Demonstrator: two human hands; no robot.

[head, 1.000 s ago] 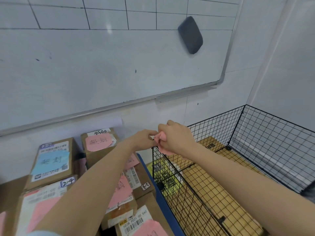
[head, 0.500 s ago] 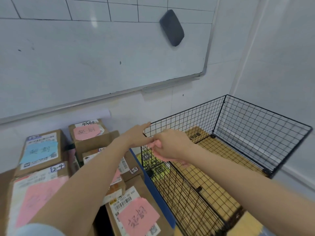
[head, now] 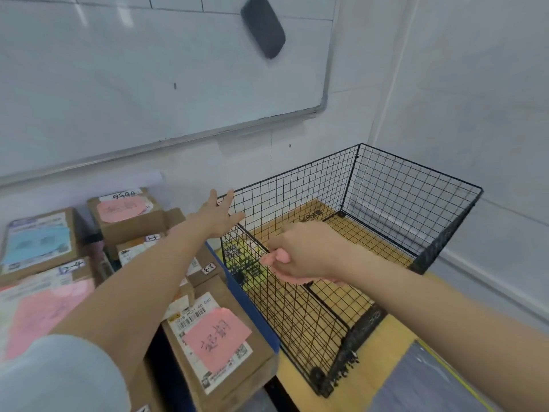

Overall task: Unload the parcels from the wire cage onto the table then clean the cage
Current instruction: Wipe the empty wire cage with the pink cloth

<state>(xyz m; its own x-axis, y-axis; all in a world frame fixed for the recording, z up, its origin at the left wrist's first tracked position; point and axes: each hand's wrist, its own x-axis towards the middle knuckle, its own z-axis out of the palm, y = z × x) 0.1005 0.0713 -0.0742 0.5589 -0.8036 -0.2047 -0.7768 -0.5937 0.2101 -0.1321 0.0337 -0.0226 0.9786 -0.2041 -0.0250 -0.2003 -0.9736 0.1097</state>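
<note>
Open-topped wire cage stands against the blue table edge, parcels packed at its 9 o'clock.
Left hand, fingers spread wide, is at the cage's far-left rim corner; contact unclear. At its 4 o'clock, the right hand clenches a pink cloth over the left wall's top edge, the cloth mostly hidden in the fist.

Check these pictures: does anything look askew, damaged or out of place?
Only small things: the pink note on the nearest parcel is stuck crooked over its label, and the eraser hangs tilted on the whiteboard.
</note>
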